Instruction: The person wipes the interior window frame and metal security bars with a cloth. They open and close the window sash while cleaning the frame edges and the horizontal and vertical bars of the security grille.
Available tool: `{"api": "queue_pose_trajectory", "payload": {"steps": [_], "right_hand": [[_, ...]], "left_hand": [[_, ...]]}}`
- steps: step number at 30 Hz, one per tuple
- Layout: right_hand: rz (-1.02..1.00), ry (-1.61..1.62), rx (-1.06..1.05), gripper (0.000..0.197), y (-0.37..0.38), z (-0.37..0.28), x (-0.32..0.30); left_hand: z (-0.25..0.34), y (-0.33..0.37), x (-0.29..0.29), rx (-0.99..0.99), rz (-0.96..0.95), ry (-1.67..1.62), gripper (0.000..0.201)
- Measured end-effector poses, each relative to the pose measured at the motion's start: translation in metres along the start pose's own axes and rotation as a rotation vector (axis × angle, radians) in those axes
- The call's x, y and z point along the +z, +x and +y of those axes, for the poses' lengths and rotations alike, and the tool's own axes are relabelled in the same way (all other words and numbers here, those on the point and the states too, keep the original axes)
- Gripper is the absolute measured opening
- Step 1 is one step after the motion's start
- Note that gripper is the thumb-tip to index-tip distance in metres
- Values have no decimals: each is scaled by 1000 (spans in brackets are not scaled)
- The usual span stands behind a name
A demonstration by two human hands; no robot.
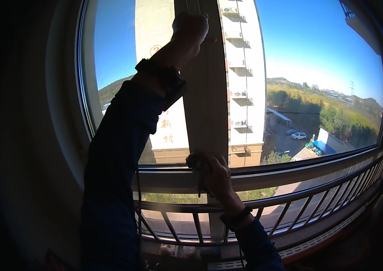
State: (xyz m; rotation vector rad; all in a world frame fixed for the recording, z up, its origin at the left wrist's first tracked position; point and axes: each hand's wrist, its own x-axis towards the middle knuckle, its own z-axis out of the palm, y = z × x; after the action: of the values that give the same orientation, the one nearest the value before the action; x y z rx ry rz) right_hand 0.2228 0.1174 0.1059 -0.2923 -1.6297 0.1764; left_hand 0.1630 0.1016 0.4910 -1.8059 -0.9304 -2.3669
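Observation:
My left hand is raised high in front of the window's vertical post. Its fingers are curled into a fist, and thin pale lines run up from it; what it grips is hidden in shadow. Lower down, my right hand is closed around a dark, lumpy object at the window's lower frame bar. Part of that object dangles below the fingers, too dark to name. Both forearms wear dark sleeves, with a black band at each wrist.
A metal railing curves across the window below the frame bar. Beneath it runs a slotted strip, with a few small items low at the sill. Through the glass stand a tall pale building, parked cars and trees.

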Motion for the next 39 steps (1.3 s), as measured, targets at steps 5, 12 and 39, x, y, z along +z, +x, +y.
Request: {"api": "queue_pose_trajectory", "payload": {"steps": [5, 12, 39], "right_hand": [[-26, 6, 57, 33, 0, 4, 0], [-39, -84, -109, 42, -14, 7, -1], [159, -629, -902, 43, 234, -6, 0]], "left_hand": [[0, -5, -8, 45, -50, 177, 43], [-49, -166, -141, 425, -194, 681, 51], [-174, -412, -352, 411, -318, 1076, 34]]}}
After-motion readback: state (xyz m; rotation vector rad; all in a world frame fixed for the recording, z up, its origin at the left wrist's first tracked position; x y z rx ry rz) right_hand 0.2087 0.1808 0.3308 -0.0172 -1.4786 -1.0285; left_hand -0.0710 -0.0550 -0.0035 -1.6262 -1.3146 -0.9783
